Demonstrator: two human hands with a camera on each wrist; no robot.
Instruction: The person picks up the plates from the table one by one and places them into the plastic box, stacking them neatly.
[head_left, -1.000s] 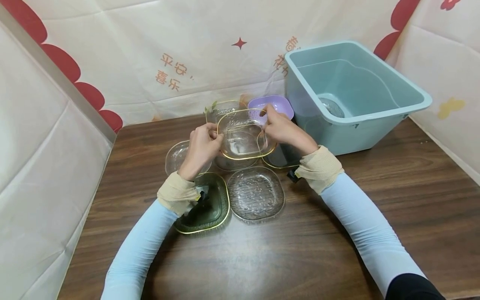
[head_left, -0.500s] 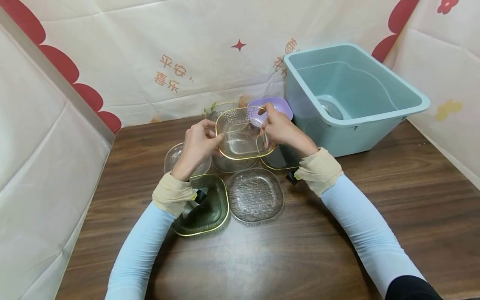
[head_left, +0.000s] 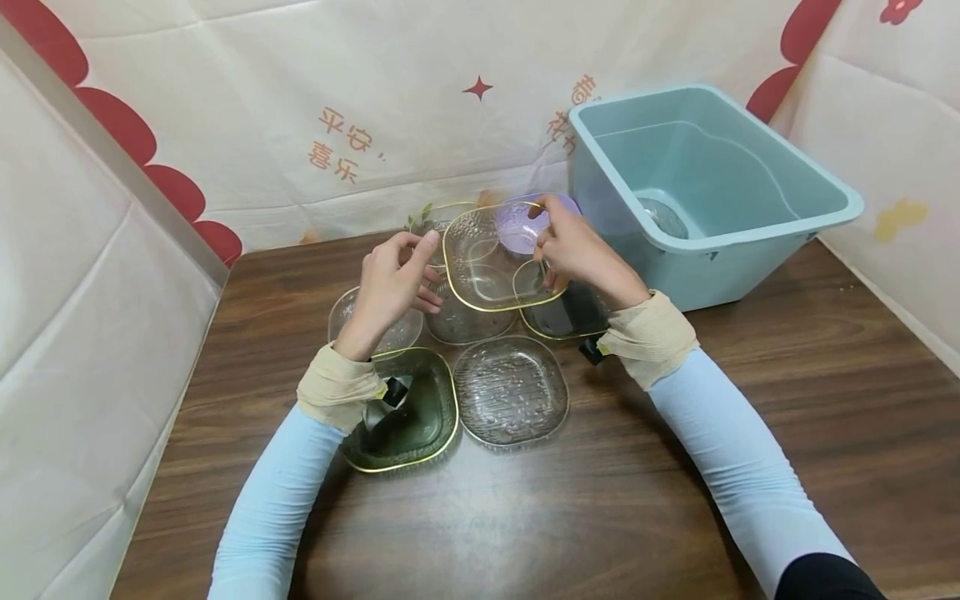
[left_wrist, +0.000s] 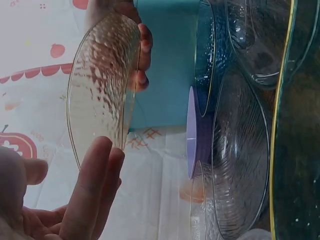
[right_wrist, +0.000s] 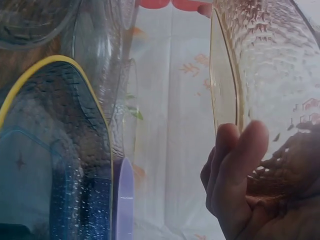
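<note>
"Why doesn't the clear, gold-edged dish (head_left: 491, 265) drop?"
"The right hand (head_left: 585, 254) pinches its right edge, above the bench (head_left: 525, 533)."
"And the left hand (head_left: 390, 283)?"
"Fingers apart, just beside its left edge, gripping nothing."

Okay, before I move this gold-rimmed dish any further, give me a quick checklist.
1. Right hand has hold of the clear gold-rimmed dish: ok, at its edge.
2. Left hand off that dish: cannot tell; thumb is off, fingertips are very near the edge.
3. Held dish apart from the purple dish: ok, wrist views show a gap.
4. Teal bin has space: ok, one clear item shows on its floor.
5. Held dish over the bin: not ok, it's left of it.
</note>
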